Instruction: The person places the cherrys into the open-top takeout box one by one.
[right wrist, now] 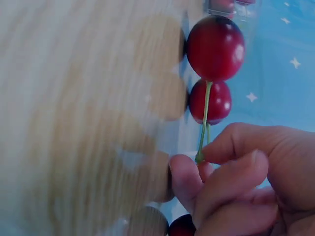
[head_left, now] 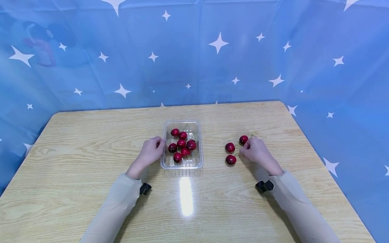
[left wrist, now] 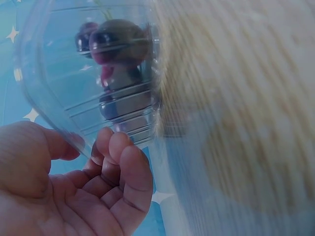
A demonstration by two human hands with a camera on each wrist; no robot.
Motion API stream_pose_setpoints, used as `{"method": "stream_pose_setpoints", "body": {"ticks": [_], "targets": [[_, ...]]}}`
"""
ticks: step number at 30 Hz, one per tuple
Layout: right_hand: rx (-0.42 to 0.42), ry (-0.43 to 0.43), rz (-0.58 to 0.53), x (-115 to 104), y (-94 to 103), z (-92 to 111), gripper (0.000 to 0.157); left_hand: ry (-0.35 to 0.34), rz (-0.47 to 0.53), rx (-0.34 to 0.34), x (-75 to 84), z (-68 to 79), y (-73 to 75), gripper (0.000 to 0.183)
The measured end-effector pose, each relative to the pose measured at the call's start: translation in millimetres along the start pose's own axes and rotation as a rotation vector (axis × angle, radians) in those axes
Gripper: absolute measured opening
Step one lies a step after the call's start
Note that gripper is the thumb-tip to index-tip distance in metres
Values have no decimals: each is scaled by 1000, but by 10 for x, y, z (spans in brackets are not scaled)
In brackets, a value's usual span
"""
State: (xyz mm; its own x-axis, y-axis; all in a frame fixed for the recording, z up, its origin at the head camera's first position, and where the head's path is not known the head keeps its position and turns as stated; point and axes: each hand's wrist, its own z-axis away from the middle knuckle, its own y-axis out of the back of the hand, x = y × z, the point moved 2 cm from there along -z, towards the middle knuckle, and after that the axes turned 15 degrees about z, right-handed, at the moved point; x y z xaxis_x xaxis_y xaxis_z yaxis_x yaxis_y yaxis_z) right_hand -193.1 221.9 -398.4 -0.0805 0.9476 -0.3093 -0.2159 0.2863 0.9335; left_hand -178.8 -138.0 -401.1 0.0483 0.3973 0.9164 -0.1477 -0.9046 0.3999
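Observation:
The left hand [head_left: 154, 148] holds the left wall of a clear plastic container [head_left: 198, 162]. In the left wrist view, its thumb is behind the wall and curled fingers [left wrist: 135, 167] lie against the outside. Several dark red cherries [head_left: 181, 143] sit in the container, some with green stems. To its right, the right hand [head_left: 256, 152] pinches the stem end of a cherry [right wrist: 215, 48] between thumb and forefinger; this fruit [head_left: 231, 159] rests on the table. Behind it lies a second cherry [head_left: 230, 147]. Another cherry [head_left: 243, 140] is just beyond the fingers, partly hidden.
Everything stands on a light wood-grain table [head_left: 91, 141] with rounded far corners. A blue curtain [head_left: 194, 54] with white stars hangs behind and along the sides. Small black devices [head_left: 145, 189] are strapped at both wrists. A bright reflection shows on the tabletop before the container.

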Motion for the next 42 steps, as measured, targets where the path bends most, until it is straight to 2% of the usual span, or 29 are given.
{"method": "stream_pose_setpoints", "body": {"ticks": [4,14,19,22,27,42], "targets": [[0,-8,-109,7,4,15,10,-4,0,3,4,2,0,31],[18,-50,-417,2,14,33,4,-4,-6,6,16,7,-1,31],[-20,-81,-621,-3,9,33,5,-14,-11,5,22,6,-1,31],[-37,-93,-700,-10,12,29,6,-18,-12,2,21,3,-1,32],[-39,-80,-756,-33,26,23,7,-19,-18,5,26,-7,-5,32],[-57,-48,-799,-150,50,48,9,-8,-6,3,35,7,-12,32]]}}
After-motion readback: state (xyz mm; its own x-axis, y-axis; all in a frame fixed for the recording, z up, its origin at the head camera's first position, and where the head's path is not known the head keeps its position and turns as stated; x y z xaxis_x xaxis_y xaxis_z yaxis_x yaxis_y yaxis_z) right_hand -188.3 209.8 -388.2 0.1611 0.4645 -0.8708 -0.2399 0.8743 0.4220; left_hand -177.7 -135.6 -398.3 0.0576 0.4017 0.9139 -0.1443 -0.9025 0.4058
